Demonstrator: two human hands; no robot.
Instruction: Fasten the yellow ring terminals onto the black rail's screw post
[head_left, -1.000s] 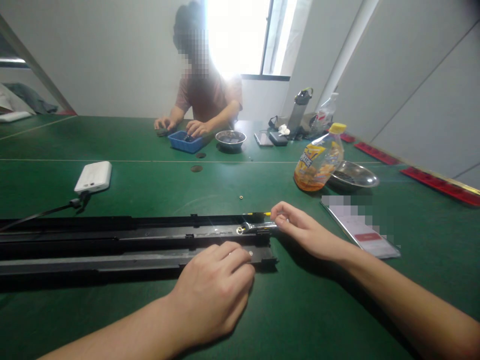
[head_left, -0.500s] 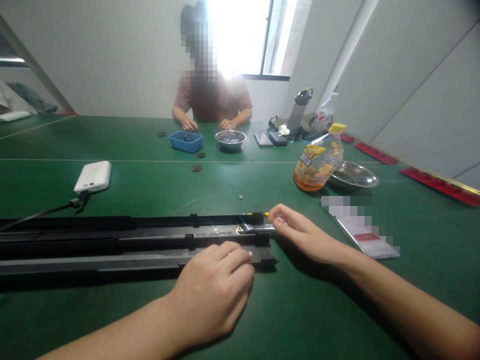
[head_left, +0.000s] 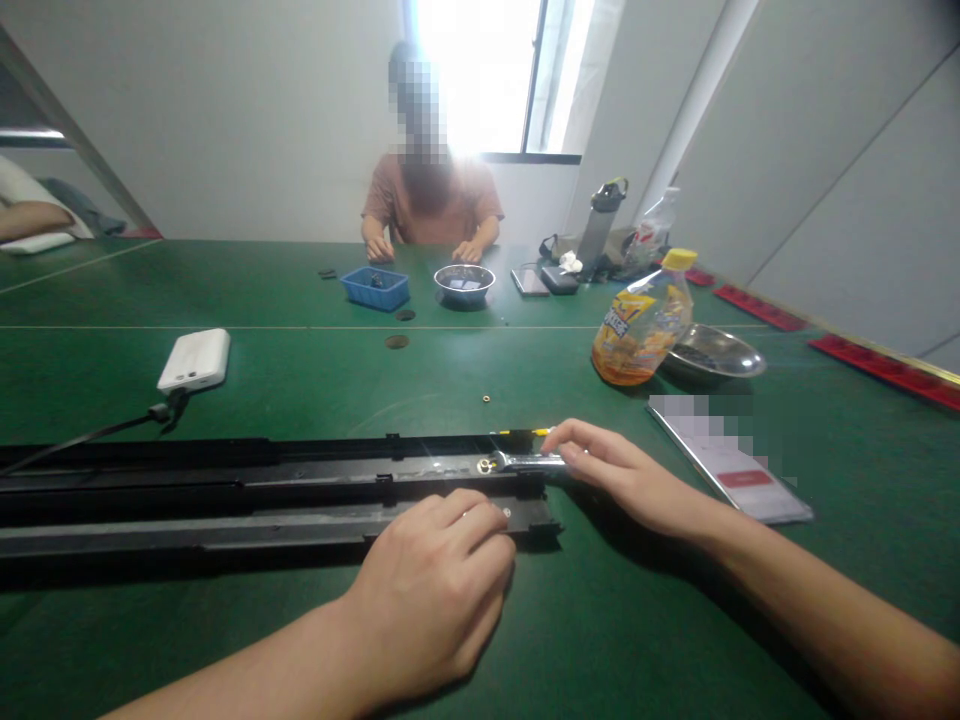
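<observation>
My right hand (head_left: 611, 465) is closed around a silver wrench (head_left: 531, 462). The wrench lies along the channel of the far black rail (head_left: 315, 468), its open head just right of a small brass-coloured nut (head_left: 484, 466); I cannot tell whether they touch. My left hand (head_left: 442, 580) has its fingers curled over the near black rail (head_left: 300, 528), close to its right end, and hides part of it. A small round fastener (head_left: 507, 513) shows by those fingertips. Behind the rails, a loose brass-coloured nut (head_left: 486, 399) lies on the green table (head_left: 315, 395).
A white power bank (head_left: 195, 360) with a black cable stands at left. A juice bottle (head_left: 643, 320), a steel bowl (head_left: 716, 352) and a covered phone-like slab (head_left: 739, 470) are at right. Across sits a person (head_left: 435, 200) behind a blue bin (head_left: 375, 288) and steel bowl (head_left: 465, 284).
The wrench head has drawn slightly right, away from the nut in the rail. My left hand stays on the near rail. The person across has shifted, and a forearm appears at far left.
</observation>
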